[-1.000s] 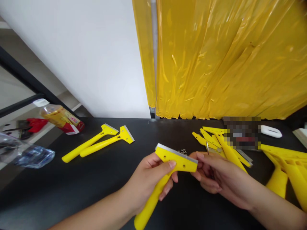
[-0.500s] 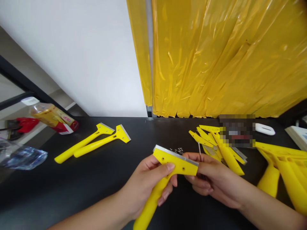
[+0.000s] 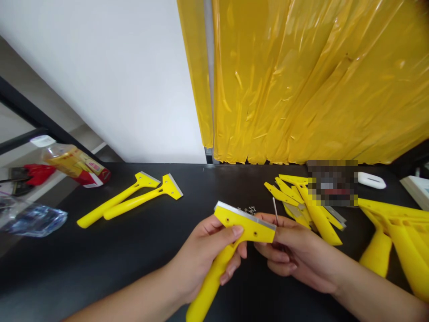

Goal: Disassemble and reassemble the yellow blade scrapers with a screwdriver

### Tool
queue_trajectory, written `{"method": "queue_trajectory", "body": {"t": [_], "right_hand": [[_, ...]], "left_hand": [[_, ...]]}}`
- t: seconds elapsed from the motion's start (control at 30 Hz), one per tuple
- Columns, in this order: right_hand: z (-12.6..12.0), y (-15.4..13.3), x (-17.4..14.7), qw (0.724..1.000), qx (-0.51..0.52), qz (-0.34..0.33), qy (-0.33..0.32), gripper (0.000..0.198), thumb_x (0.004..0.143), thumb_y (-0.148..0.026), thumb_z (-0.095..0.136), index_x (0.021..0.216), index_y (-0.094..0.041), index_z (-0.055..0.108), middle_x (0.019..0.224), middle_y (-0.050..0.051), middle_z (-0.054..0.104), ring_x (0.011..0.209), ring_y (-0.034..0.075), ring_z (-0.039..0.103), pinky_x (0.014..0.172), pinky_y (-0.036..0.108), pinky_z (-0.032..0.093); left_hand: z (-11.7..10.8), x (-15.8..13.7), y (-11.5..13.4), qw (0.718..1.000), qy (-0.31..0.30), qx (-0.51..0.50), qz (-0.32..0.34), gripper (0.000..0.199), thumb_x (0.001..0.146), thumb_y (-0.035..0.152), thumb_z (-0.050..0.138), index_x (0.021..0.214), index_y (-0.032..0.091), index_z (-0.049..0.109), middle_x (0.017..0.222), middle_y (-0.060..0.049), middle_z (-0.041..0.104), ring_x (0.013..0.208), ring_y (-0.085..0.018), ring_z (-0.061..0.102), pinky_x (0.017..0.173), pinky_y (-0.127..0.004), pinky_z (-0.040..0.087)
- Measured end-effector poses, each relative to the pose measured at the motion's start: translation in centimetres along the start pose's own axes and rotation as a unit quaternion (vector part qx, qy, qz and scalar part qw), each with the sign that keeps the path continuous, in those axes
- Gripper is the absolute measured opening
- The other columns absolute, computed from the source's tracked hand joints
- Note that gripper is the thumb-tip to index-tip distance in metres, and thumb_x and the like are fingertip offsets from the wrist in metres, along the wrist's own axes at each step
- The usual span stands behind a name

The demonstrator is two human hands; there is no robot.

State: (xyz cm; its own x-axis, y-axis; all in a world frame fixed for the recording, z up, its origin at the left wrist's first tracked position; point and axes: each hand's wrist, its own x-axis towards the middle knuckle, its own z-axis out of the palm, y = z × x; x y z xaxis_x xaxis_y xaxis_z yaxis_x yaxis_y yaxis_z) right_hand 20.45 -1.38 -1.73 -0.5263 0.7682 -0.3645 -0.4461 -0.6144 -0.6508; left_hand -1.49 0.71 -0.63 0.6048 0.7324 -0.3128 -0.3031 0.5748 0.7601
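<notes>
A yellow scraper (image 3: 214, 273) with a metal blade along its head is gripped in my left hand (image 3: 208, 255), thumb on the head and fingers behind. Two dark holes show in that head. My right hand (image 3: 295, 250) is closed around a thin metal rod (image 3: 275, 210), like a screwdriver shaft, whose end sticks up; its other end is hidden. The fingertips of that hand are at the right end of the scraper head, partly behind it. Small screws (image 3: 250, 209) lie on the black table just beyond the head.
Two scrapers with blades (image 3: 144, 197) lie at the left, near a drink bottle (image 3: 78, 163) and a plastic bag (image 3: 36, 221). Loose yellow head plates (image 3: 284, 194), blades and scraper handles (image 3: 375, 250) are piled at the right. Behind them lies a white case (image 3: 371, 180). Yellow plastic sheeting (image 3: 301, 89) hangs behind.
The metal rod has tipped leftward in my right hand, which has shifted slightly left. The scraper stays in my left hand, its head nearly unmoved.
</notes>
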Motion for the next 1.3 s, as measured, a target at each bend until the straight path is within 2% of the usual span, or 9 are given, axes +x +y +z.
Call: {"method": "queue_trajectory", "body": {"t": [0.3, 0.47, 0.57, 0.7, 0.97, 1.1, 1.3], "right_hand": [[-0.2, 0.2, 0.0, 0.998, -0.04, -0.034, 0.036, 0.021, 0.093, -0.037, 0.081, 0.095, -0.023, 0.065, 0.06, -0.009, 0.038, 0.053, 0.007, 0.018, 0.046, 0.019, 0.015], [0.1, -0.6, -0.8, 0.99, -0.098, -0.079, 0.064, 0.028, 0.097, -0.042, 0.078, 0.088, -0.016, 0.072, 0.072, -0.002, 0.051, 0.057, 0.006, 0.027, 0.047, 0.022, 0.016], [0.3, -1.2, -1.5, 0.986, -0.122, -0.091, 0.066, 0.034, 0.1, -0.049, 0.073, 0.089, -0.016, 0.073, 0.078, 0.0, 0.053, 0.06, 0.008, 0.031, 0.047, 0.024, 0.017], [0.5, -1.3, -1.7, 0.984, -0.149, -0.071, 0.066, 0.031, 0.097, -0.049, 0.077, 0.106, -0.019, 0.076, 0.078, -0.001, 0.049, 0.061, 0.009, 0.028, 0.048, 0.024, 0.017], [0.6, -0.9, -1.2, 0.98, -0.176, -0.059, 0.067, 0.036, 0.094, -0.052, 0.08, 0.088, -0.018, 0.073, 0.072, -0.004, 0.044, 0.06, 0.007, 0.026, 0.048, 0.024, 0.015], [0.5, -0.9, -1.3, 0.98, -0.178, -0.059, 0.07, 0.036, 0.091, -0.052, 0.083, 0.088, -0.018, 0.072, 0.071, -0.005, 0.043, 0.058, 0.006, 0.023, 0.048, 0.024, 0.013], [0.6, -0.9, -1.3, 0.985, -0.148, -0.061, 0.066, 0.03, 0.095, -0.048, 0.079, 0.095, -0.018, 0.075, 0.08, -0.001, 0.05, 0.063, 0.008, 0.031, 0.049, 0.024, 0.016]], "left_hand": [[0.2, 0.0, 0.0, 1.0, 0.022, 0.014, 0.013, 0.022, 0.097, 0.036, 0.075, 0.092, 0.017, 0.064, 0.073, -0.002, 0.069, 0.042, -0.005, 0.049, 0.037, -0.012, 0.038], [0.0, 0.1, 0.3, 0.998, 0.048, 0.026, 0.023, 0.024, 0.097, 0.037, 0.076, 0.092, 0.017, 0.064, 0.074, -0.001, 0.069, 0.043, -0.005, 0.049, 0.037, -0.013, 0.039], [-0.1, 0.1, 0.5, 0.996, 0.071, 0.037, 0.038, 0.024, 0.097, 0.037, 0.075, 0.092, 0.017, 0.063, 0.075, -0.001, 0.069, 0.043, -0.005, 0.05, 0.038, -0.014, 0.038], [-0.2, 0.1, 0.7, 0.996, 0.061, 0.051, 0.037, 0.026, 0.097, 0.038, 0.075, 0.09, 0.017, 0.063, 0.076, -0.002, 0.068, 0.044, -0.005, 0.05, 0.039, -0.014, 0.038], [-0.1, -0.2, 0.6, 0.993, 0.05, 0.093, 0.049, 0.026, 0.099, 0.04, 0.072, 0.09, 0.017, 0.061, 0.077, -0.001, 0.067, 0.046, -0.005, 0.05, 0.039, -0.014, 0.038], [-0.1, -0.2, 0.7, 0.993, 0.046, 0.104, 0.044, 0.024, 0.1, 0.04, 0.072, 0.095, 0.018, 0.062, 0.076, 0.0, 0.066, 0.045, -0.005, 0.05, 0.039, -0.014, 0.039], [-0.1, 0.0, 0.8, 0.993, 0.054, 0.097, 0.041, 0.026, 0.1, 0.04, 0.071, 0.091, 0.018, 0.061, 0.077, -0.001, 0.066, 0.046, -0.005, 0.049, 0.04, -0.014, 0.038]]}}
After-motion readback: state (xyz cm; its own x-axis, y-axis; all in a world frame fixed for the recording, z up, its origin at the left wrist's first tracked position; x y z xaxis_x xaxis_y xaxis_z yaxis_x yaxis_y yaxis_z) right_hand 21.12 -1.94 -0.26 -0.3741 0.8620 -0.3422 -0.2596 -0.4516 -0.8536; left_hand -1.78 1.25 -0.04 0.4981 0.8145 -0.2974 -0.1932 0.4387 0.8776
